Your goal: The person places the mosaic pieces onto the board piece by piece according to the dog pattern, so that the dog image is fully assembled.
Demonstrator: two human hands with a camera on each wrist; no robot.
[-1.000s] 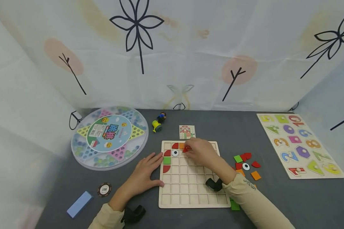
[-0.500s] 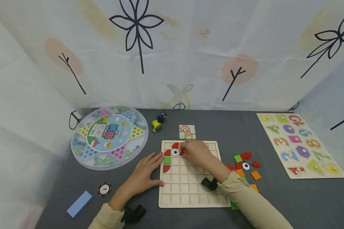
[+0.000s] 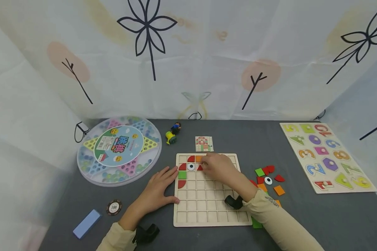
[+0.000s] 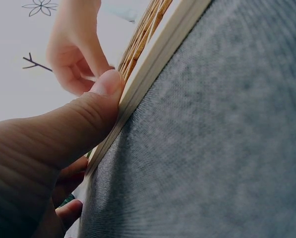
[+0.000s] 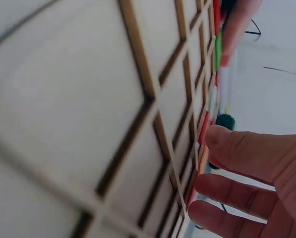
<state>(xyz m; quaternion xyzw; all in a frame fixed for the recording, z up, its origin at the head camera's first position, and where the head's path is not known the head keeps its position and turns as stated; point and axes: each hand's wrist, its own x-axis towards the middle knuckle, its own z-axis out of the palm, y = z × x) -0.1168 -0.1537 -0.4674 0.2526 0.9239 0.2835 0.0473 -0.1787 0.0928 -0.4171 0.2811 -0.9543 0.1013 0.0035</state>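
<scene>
Noted left hand (image 3: 156, 191), with straight fingers against grid board (image 3: 201, 206); found few seated pieces (image 3: 182, 175) right of them, most of board bare; observed right hand (image 3: 219, 168) over top rows, unable to discern fingers' grip; judged loose pieces (image 3: 279, 190) right of those fingers still to place.

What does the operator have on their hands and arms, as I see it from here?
Left hand and right hand are ungloved. Both sleeves are beige with gathered cuffs; dark lettering, unreadable, marks the right one. Black curved fittings show by both wrists.
</scene>
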